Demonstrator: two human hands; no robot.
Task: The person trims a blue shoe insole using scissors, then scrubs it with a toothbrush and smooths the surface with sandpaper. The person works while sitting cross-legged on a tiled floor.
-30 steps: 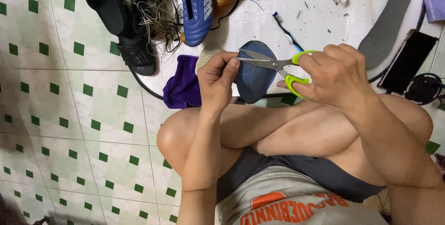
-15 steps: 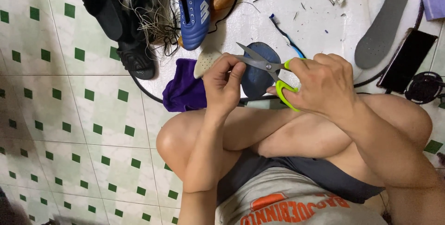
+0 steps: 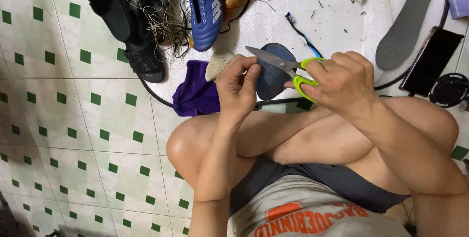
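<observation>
**Head view: scissors meeting a dark insole piece**

Head view is looking down at a person sitting cross-legged on a tiled floor (image 3: 73,119) of pale squares with small green ones. A round white surface (image 3: 332,27) is lying just beyond the knees, carrying most of the clutter.

On the left edge of it, black shoes (image 3: 132,27) are lying with a tangle of thin cord over them, and a blue shoe (image 3: 207,10) is lying beside them, sole away from the camera. A grey insole (image 3: 405,22) is resting at the right, with a black phone (image 3: 432,61) just beside it at the rim. A purple cloth (image 3: 195,93) is bunched at the near edge, touching a pale perforated pad (image 3: 217,63). A toothbrush (image 3: 300,34) is lying near the middle.

The right hand (image 3: 342,83) is gripping green-handled scissors (image 3: 281,62), fingers through the loops in a closed grip; the blades are pointing left and standing only slightly apart. The left hand (image 3: 239,88) is pinching a dark blue rounded piece (image 3: 271,78) between thumb and fingertips, its grip closed on the piece's left edge. The piece is being held above the near rim of the surface, between the two hands, with the blades crossing its upper part.
</observation>
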